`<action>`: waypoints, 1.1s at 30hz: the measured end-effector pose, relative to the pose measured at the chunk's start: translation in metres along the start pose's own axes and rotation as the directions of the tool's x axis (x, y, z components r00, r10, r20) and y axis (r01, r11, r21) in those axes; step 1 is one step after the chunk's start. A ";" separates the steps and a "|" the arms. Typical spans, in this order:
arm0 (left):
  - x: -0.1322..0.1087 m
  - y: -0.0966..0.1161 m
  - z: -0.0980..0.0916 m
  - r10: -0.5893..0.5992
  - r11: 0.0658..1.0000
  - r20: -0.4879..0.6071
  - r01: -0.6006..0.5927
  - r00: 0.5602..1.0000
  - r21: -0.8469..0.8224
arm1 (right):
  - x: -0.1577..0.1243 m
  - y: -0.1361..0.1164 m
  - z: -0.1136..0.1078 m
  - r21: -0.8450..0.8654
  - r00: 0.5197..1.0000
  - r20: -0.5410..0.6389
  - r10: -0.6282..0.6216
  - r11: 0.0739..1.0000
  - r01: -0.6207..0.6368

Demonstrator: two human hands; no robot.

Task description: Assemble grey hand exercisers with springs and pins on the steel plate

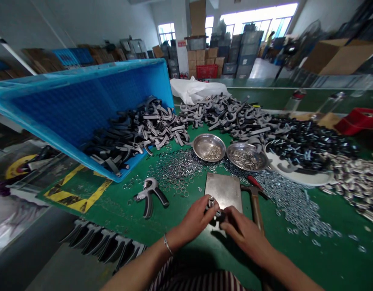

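Pinching a small dark and metallic part (216, 211) between our two hands, we work at the lower centre of the frame, over the near edge of a flat metal plate (223, 186). Our left hand (194, 216), with a bracelet (166, 245) at the wrist, has its thumb and forefinger clamped on the part's shiny end. Our right hand (247, 234) has its fingers closed on the darker end; their tips are partly hidden.

Just right of the plate we have a hammer (257, 208) and a red-handled tool (255, 182). Two metal bowls of small pieces, a left bowl (201, 143) and a right bowl (249, 165), sit above the plate near mid-frame. Left of centre, a grey-and-black hand grip (150, 197) lies on the green tabletop (113, 210), near scattered rings (177, 173). A tilted blue crate (83, 93) fills the upper left, with grey-and-black handles (156, 125) spilling from its mouth. Dark pieces (310, 141) heap up at the right, beside pale cylinders (359, 178).
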State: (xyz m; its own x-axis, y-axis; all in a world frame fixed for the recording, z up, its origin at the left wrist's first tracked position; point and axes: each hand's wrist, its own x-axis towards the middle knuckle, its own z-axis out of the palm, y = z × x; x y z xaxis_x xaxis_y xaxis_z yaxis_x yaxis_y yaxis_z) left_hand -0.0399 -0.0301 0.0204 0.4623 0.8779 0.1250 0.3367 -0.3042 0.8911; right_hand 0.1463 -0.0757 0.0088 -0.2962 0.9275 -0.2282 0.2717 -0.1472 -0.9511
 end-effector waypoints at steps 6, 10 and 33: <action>0.003 0.003 0.005 0.127 0.992 0.033 -0.127 0.991 0.003 | 0.002 -0.005 -0.002 0.014 0.967 0.217 0.131 0.990 -0.137; 0.008 0.004 0.010 -0.061 0.997 -0.040 0.059 0.997 -0.046 | 0.004 -0.005 -0.004 -0.134 0.991 -0.105 -0.087 0.988 0.073; 0.002 -0.006 0.031 0.193 0.981 -0.157 -0.189 0.968 0.041 | 0.002 -0.006 -0.006 0.219 0.983 0.130 0.127 0.964 -0.153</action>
State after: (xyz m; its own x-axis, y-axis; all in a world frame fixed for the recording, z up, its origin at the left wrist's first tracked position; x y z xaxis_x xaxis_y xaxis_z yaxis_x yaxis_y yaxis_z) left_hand -0.0155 -0.0379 0.0017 0.3836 0.8495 0.3621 0.2761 -0.4797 0.8329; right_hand 0.1496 -0.0713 0.0157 -0.3758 0.8488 -0.3718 0.1063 -0.3591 -0.9272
